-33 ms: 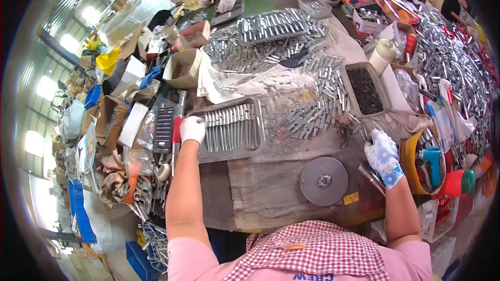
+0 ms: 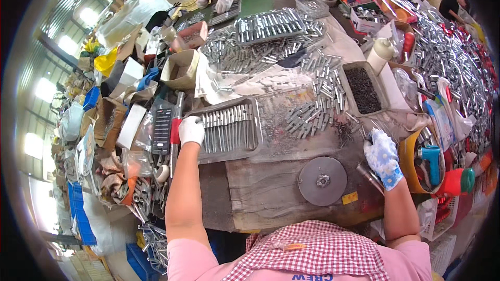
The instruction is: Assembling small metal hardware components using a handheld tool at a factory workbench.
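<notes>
My left hand (image 2: 191,130), in a white glove, is closed at the left rim of a grey plastic tray (image 2: 229,156). What its fingers hold, if anything, is hidden. Inside the tray lies a row of slim metal rods (image 2: 229,125) with thicker silver upper ends, side by side. My right hand (image 2: 383,157), in a blue-and-white flowered glove, rests low over the right of the table with its fingers bent together. Thin metal pins (image 2: 376,125) show by its fingertips; whether one is pinched cannot be made out. Beside that hand lies a dark metal cylinder (image 2: 370,178).
A round grey disc (image 2: 323,181) lies on the table near me. Loose silver sleeves (image 2: 312,117) spread beyond it. A box of dark pins (image 2: 363,89) and a yellow container with a teal tool (image 2: 431,165) stand right. Another person's gloved hand (image 2: 225,3) works at the far side.
</notes>
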Demonstrator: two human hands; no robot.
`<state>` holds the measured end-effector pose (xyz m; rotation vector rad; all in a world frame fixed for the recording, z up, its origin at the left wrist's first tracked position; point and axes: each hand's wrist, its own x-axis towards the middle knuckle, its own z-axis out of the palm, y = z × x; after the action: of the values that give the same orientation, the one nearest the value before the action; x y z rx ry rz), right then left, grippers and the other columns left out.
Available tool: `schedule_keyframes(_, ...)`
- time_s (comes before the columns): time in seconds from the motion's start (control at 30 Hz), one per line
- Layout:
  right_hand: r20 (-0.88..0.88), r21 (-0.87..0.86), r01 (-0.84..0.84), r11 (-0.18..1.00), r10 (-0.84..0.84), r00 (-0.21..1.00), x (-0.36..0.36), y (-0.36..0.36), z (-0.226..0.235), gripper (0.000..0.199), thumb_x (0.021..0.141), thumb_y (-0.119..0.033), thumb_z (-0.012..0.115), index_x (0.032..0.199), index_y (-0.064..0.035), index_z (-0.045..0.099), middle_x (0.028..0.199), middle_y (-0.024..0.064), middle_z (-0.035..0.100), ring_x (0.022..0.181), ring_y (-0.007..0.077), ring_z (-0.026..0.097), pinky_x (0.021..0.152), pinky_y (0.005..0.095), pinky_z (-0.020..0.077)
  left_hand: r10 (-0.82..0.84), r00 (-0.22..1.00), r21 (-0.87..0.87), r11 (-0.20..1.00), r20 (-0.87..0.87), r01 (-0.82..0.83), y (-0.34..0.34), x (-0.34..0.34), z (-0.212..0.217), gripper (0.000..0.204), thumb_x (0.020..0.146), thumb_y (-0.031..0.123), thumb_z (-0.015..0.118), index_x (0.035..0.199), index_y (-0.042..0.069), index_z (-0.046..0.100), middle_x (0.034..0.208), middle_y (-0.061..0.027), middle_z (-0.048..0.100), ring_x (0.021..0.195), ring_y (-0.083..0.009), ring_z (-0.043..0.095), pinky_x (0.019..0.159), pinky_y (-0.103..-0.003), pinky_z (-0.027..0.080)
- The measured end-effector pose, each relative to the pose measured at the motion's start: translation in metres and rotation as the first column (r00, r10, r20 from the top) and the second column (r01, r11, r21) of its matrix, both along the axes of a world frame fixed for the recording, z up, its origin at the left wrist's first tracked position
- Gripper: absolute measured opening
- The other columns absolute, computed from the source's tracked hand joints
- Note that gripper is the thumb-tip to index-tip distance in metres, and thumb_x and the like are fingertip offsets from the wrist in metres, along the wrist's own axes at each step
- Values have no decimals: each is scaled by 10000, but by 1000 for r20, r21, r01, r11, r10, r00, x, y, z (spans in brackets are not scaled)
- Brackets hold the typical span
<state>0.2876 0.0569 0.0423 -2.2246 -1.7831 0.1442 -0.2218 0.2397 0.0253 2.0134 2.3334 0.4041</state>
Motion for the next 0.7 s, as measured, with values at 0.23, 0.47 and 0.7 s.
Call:
schedule_keyframes(0.23, -518, 82, 125, 989, -65, 853, -14, -22, 0, 122, 870, -102, 644, 973, -51, 602, 869, 172, 666, 840, 378, 654, 747, 437, 518, -632, 763, 294, 761, 138, 578, -36, 188, 25, 291, 783, 164, 715, 1029, 17, 666, 974, -186, 678, 949, -360, 637, 867, -429, 510)
schedule_keyframes(0.47, -433, 277, -46, 960, 168, 886, -33, -46, 22, 119, 852, -10, 635, 958, -36, 588, 861, 191, 655, 832, 394, 644, 731, 433, 513, -361, 922, -384, 838, 142, 387, -6, 256, 10, 411, 841, 141, 578, 1214, -32, 569, 1156, -274, 644, 1123, -382, 618, 983, -436, 474)
schedule_keyframes(0.7, -458, 282, -88, 955, 214, 863, -42, -61, 25, 200, 852, -24, 610, 1045, -66, 641, 947, 167, 677, 866, 378, 661, 758, 438, 537, -499, 815, 0, 853, 294, 522, -51, 240, 24, 289, 828, 131, 574, 1068, -11, 649, 1029, -254, 675, 977, -393, 657, 891, -446, 515)
